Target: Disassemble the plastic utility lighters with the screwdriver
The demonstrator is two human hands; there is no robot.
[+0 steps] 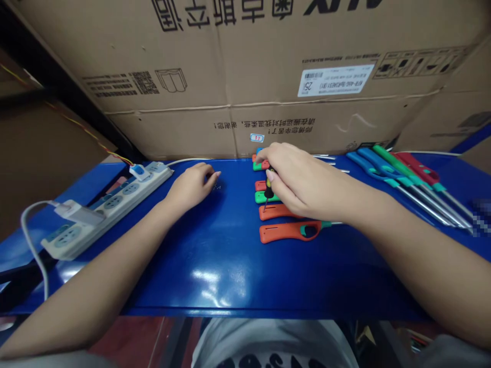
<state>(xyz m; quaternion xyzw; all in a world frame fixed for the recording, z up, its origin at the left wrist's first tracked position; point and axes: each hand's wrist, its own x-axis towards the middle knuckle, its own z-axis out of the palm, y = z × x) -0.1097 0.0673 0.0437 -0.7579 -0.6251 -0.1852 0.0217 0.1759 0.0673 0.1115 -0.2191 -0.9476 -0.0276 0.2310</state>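
Note:
My right hand point(291, 174) is closed round a small screwdriver point(269, 190) with a black and yellow handle. Its shaft points down, and the tip meets the handle end of an orange long-necked lighter point(278, 211). Nearest me lies another orange lighter point(289, 232), its trigger and nozzle pointing right. Beyond them, a green lighter point(263, 197), a red one point(260, 185) and several more are partly covered by my right hand. Over the table to the left, my left hand point(194, 183) is curled, thumb and forefinger together; whatever they pinch is hidden. Tiny screws point(217, 187) lie beside its fingertips.
At the right lie several finished-looking lighters in blue, green point(399, 164) and red point(418, 167). A white power strip point(111, 204) with plugs and cables runs along the left. A big cardboard box point(199, 76) stands behind the blue table point(199, 266).

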